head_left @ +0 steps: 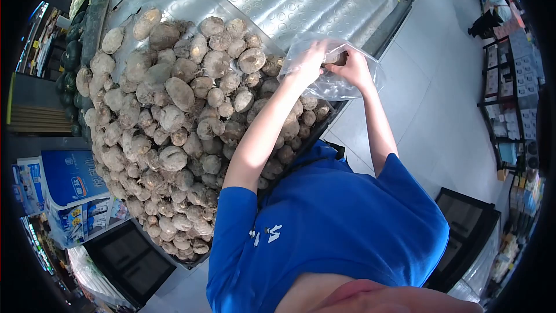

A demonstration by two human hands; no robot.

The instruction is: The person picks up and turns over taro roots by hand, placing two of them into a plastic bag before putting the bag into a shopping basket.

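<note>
Nearest my camera is the wearer's blue shirt (341, 214), its small white mark (273, 233) too unclear for me to read. Beyond it, roots (179, 94) are heaped on the stand (396, 21), sloping down to its near and left edges, presumably for easy reach. By the stand's right edge, both hands meet at a clear bag (324, 88): the left hand (308, 62) has its fingers bunched against the film, and the right hand (353, 69) curves thumb and fingers around a brown lump (335, 58), probably a root. I'd judge they face each other to steady the bag; whether either pinches firmly, I cannot tell. A silver liner (278, 0) covers the stand's far part, likely shielding it. Past the left edge, a blue box (61, 168) shows white characters and an orange emblem (79, 185), neither legible to me. Shelves (505, 75) stand well off to the right.
</note>
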